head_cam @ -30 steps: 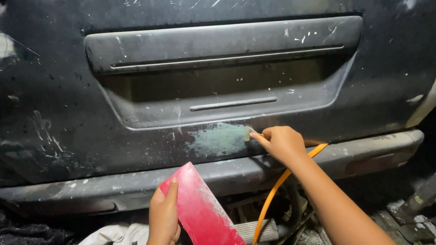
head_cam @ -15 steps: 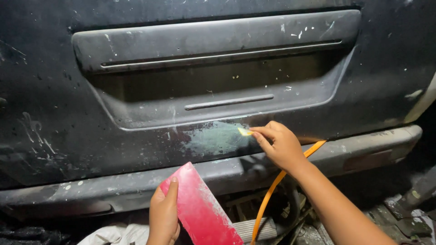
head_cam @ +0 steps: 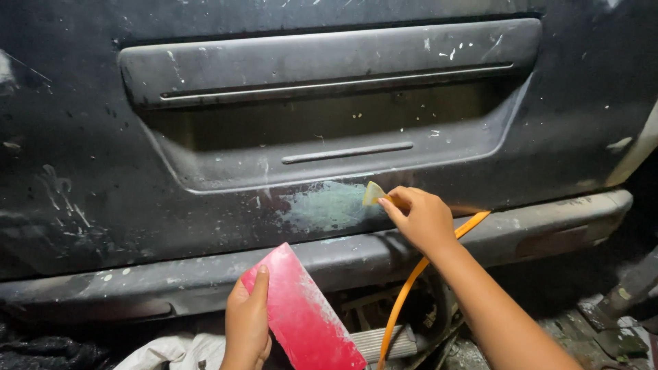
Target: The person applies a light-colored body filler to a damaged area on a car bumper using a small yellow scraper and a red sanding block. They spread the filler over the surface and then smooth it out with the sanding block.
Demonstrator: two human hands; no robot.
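Mid-frame, the right hand (head_cam: 425,218) pinches a small yellow scraper (head_cam: 373,194) against the pale patch (head_cam: 329,205). Bottom center, the left hand (head_cam: 247,325) grips a red board (head_cam: 305,315).

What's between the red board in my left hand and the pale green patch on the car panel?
In the head view, the dusty grey bumper runs between the red board and the pale green patch. Nothing else lies there.
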